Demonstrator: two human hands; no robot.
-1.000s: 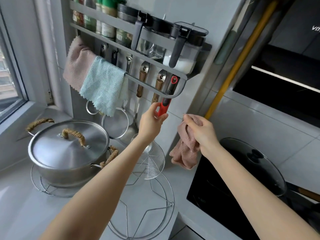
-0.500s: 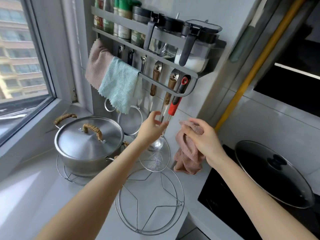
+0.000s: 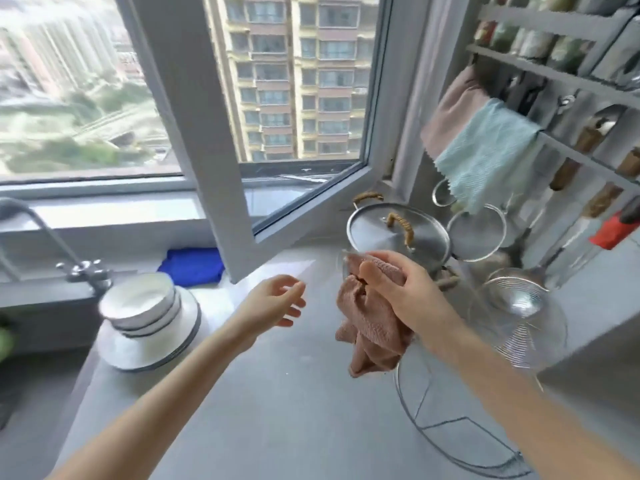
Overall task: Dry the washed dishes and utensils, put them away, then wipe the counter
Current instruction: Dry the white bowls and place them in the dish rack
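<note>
My right hand (image 3: 405, 292) grips a crumpled pink cloth (image 3: 372, 336) above the grey counter (image 3: 270, 403). My left hand (image 3: 273, 303) hovers over the counter with relaxed fingers and holds nothing. A stack of white bowls (image 3: 140, 301) sits on white plates (image 3: 152, 348) at the left by the sink. The wire skimmer (image 3: 519, 306) with its red handle (image 3: 611, 230) hangs from the wall rack (image 3: 568, 150) on the right.
A lidded steel pot (image 3: 398, 233) with rope handles stands at the back right. A wire trivet (image 3: 460, 441) lies on the counter under my right arm. Pink and teal cloths (image 3: 485, 157) hang on the rack. A blue cloth (image 3: 192, 266) and a faucet (image 3: 83, 271) sit by the window.
My view has swung left toward the window and sink. My left hand has let go of the red-handled skimmer, which now hangs on the rack, and both hands have moved left.
</note>
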